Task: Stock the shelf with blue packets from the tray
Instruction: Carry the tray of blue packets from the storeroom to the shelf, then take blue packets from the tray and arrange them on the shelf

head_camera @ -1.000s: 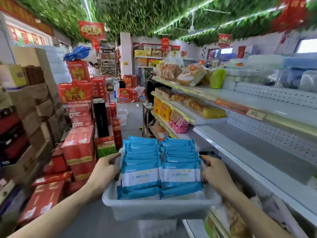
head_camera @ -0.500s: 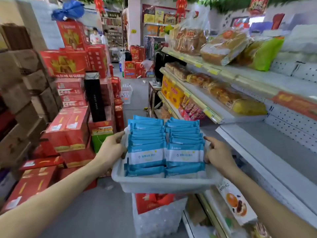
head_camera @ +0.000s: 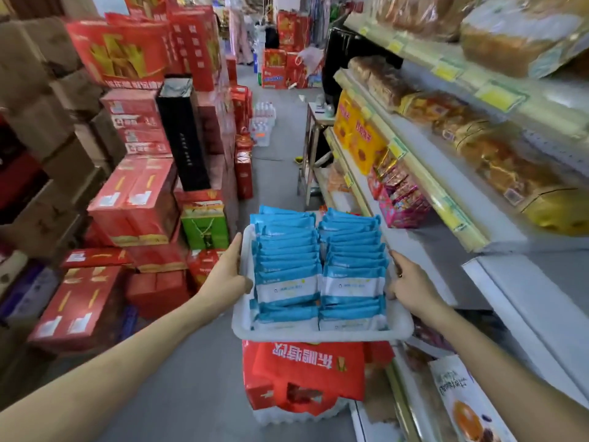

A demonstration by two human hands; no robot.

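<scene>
Left hand (head_camera: pixel 228 275) grips the left rim of the white tray (head_camera: pixel 318 334), and right hand (head_camera: pixel 411 282) grips the right rim. Thumbs lie on top; the fingers wrap under the edges, mostly out of sight. Tray is held in the air between them.

Head view: narrow shop aisle, grey floor (head_camera: pixel 271 180) ahead of the hands. Right of the right hand is a white metal shelf (head_camera: pixel 522 288). Tiers above it carry bread loaves (head_camera: pixel 478 148), yellow boxes (head_camera: pixel 357 135) and pink snack packs (head_camera: pixel 401 199). Left of the left hand are stacked red cartons (head_camera: pixel 134 202), with a green gift box (head_camera: pixel 205 226) just beyond the thumb and a tall black box (head_camera: pixel 183 135) further back. Below the tray is a red bag (head_camera: pixel 306 374).

Blue packets (head_camera: pixel 287 266) sit in the tray between the hands, two rows side by side, overlapped front to back. Wrappers are blue with a white band; print is too blurred to read.
</scene>
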